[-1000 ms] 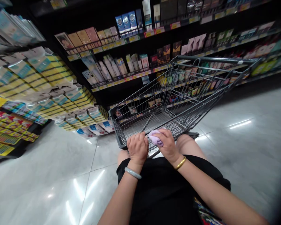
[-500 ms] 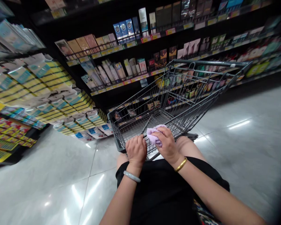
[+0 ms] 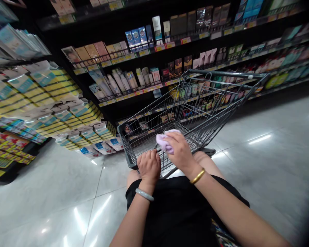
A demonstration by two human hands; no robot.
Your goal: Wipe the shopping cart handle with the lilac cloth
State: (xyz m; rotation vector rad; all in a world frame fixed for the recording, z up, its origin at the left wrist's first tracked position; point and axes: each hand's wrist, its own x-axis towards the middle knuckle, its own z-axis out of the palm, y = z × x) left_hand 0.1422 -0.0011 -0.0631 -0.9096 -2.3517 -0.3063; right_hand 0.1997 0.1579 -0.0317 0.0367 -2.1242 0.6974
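Observation:
A grey wire shopping cart point(image 3: 195, 103) stands just in front of me with nothing in its basket. My left hand point(image 3: 149, 166) is closed around the near rim of the cart, a pale bangle on its wrist. My right hand point(image 3: 179, 149) holds a small lilac cloth point(image 3: 163, 140) pressed against the cart's wire just inside the near rim, a gold bangle on that wrist. My black skirt fills the bottom of the view.
Dark shelves point(image 3: 170, 44) of boxed and bottled goods run across the back, right behind the cart. A sloping display of stacked packets point(image 3: 54, 103) rises on the left. Glossy pale floor tiles point(image 3: 273, 154) spread to both sides.
My right hand has slid the lilac cloth up and forward along the cart's wire. The left hand keeps its grip on the rim. The view has tilted slightly.

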